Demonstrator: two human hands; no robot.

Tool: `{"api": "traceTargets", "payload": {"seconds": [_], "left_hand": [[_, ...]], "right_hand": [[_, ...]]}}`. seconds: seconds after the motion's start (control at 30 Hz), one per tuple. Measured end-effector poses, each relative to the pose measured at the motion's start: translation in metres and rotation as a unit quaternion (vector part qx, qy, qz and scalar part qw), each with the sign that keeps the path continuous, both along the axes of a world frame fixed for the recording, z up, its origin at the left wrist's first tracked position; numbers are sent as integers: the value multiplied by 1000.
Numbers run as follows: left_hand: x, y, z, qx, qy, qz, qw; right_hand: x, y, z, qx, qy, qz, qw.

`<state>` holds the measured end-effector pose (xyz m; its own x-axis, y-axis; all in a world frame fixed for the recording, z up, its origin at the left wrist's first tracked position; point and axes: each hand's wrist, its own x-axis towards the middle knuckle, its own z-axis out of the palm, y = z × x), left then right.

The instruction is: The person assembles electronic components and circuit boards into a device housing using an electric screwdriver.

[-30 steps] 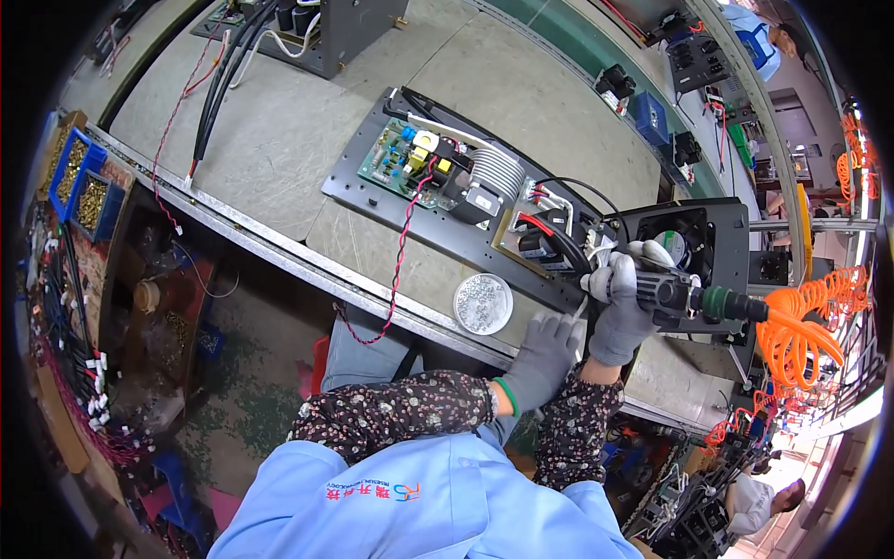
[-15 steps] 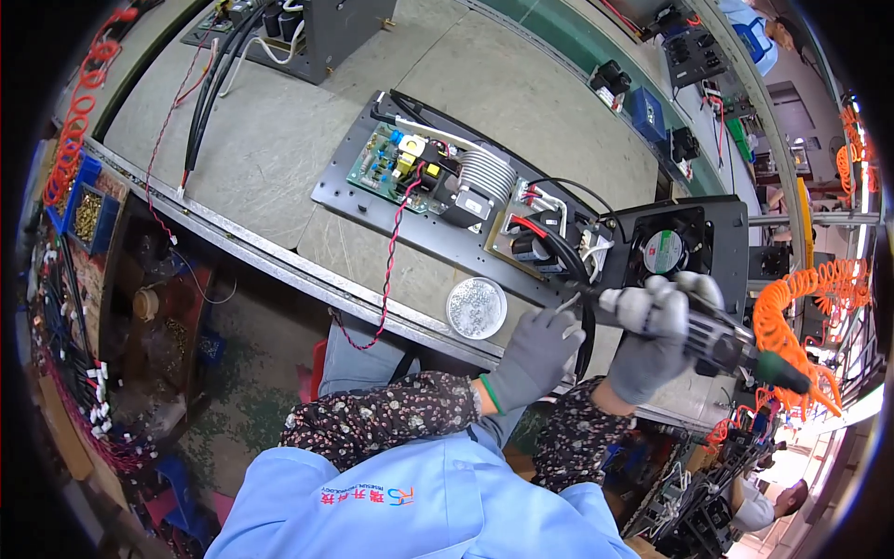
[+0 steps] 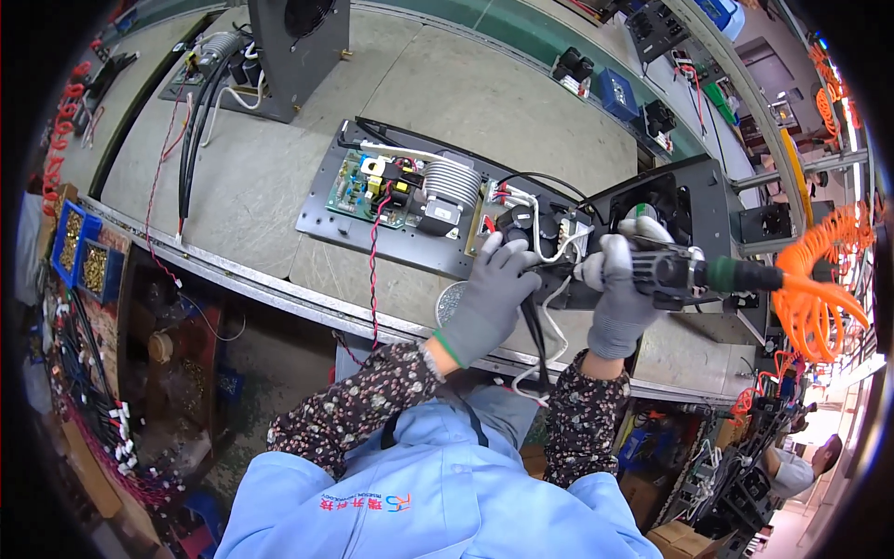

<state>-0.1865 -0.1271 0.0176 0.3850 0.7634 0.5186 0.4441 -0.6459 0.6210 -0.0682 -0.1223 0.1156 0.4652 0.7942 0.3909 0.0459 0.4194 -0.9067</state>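
Observation:
My gloved left hand reaches over the near edge of a dark metal chassis plate, its fingers curled on thick black cables that hang toward me. My gloved right hand grips an air screwdriver lying sideways, its nose pointing left toward the cables. The bit's tip is hidden near the fingers. On the plate sit a circuit board, a silver coil and black capacitors. A fan panel stands at the plate's right end. A dish of small metal parts is partly behind my left wrist.
An orange coiled air hose runs from the screwdriver to the right. Another chassis stands at the far left. A twisted red and black wire hangs over the bench edge. Blue bins of brass parts are at left.
My left hand has moved up and left onto the cables at the plate. The screwdriver has swung level, its nose coming to the cables. The view has shifted a little.

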Motion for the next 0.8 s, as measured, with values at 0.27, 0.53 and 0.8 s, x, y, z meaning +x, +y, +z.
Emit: {"api": "traceTargets", "payload": {"seconds": [0.27,0.53,0.8], "left_hand": [[-3,-43,0,-48,32,7,998],[9,-77,-17,-52,88,-27,994],[15,-87,-22,-50,115,-39,991]], "right_hand": [[-3,9,-36,10,-48,-35,998],[6,10,-40,-96,-16,-13,995],[-4,14,-41,-39,-33,-85,995]]}}
